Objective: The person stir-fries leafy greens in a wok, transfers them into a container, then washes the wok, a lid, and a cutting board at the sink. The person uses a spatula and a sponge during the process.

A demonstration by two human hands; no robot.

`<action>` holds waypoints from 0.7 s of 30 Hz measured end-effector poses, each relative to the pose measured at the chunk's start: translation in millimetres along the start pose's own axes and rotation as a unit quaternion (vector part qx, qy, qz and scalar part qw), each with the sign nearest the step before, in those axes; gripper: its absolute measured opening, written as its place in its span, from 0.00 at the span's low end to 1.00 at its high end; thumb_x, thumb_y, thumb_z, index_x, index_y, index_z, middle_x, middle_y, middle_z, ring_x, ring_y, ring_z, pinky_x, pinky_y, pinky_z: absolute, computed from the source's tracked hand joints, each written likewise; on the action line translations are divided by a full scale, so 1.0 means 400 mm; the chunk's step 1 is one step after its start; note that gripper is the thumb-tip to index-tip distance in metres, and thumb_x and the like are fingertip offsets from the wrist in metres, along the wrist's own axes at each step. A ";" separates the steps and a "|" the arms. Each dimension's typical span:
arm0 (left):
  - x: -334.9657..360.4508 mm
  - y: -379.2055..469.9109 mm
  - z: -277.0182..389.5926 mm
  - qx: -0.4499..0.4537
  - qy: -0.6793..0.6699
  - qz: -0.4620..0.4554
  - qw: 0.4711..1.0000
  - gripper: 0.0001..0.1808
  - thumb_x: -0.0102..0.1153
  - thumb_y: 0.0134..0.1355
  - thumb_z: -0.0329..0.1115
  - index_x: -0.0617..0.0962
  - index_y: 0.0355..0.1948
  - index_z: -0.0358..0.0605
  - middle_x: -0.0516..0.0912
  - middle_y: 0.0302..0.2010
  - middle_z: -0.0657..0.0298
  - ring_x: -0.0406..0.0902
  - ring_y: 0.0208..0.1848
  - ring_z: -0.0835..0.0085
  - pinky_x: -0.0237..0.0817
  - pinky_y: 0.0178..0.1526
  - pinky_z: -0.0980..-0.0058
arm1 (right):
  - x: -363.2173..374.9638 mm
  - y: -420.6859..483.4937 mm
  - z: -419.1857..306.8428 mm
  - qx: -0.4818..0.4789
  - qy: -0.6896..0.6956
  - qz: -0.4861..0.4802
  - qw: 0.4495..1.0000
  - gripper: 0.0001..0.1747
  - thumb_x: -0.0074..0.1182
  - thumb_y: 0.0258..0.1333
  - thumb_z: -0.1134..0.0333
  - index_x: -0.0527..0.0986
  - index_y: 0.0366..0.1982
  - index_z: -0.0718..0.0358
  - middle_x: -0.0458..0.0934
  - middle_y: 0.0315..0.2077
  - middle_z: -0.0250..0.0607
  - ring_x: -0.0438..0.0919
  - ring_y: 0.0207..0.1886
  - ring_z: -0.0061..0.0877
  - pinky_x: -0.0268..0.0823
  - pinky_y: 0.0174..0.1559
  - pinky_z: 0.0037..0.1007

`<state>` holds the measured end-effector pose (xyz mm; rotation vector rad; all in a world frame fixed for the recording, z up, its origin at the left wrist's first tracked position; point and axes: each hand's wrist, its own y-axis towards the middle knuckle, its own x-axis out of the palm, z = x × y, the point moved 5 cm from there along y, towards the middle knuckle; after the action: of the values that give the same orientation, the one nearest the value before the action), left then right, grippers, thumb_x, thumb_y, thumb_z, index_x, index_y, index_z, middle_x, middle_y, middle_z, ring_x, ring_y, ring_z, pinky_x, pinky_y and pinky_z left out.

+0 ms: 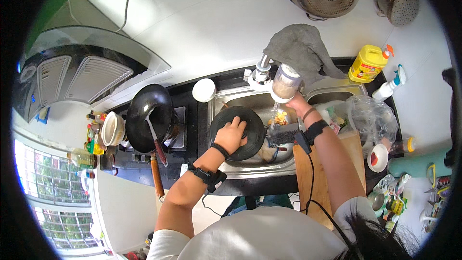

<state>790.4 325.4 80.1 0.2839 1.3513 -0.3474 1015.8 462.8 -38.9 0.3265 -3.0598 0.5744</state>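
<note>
My left hand grips the middle of a round black lid held over the left sink basin. Beside the faucet, my right hand reaches up to the base of a clear-bodied water filter; its fingers are partly hidden there, so their grip is unclear. Water runs from under the filter into the basin. Yellowish scraps lie below the stream, near a dark grey, rough-textured object that I cannot identify.
A wooden cutting board overlaps the sink's right front. Clear plastic bags lie over the right basin. A black wok with a spatula stands on the stove at left. A grey cloth drapes behind the filter, and a white bowl sits by the sink.
</note>
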 end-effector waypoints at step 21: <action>-0.585 -0.374 -0.576 -0.096 -0.174 0.328 0.924 0.21 0.64 0.48 0.39 0.77 0.44 0.45 0.76 0.40 0.54 0.75 0.44 0.61 0.68 0.46 0.69 | 0.005 -0.124 0.076 0.010 -0.239 -0.062 0.969 0.16 0.51 0.56 0.64 0.76 0.44 0.65 0.77 0.26 0.31 0.73 0.25 0.17 0.65 0.28 0.21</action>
<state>481.1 298.3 264.1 0.4660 0.8638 0.2881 1025.0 406.3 -49.6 0.7549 -3.4490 0.5947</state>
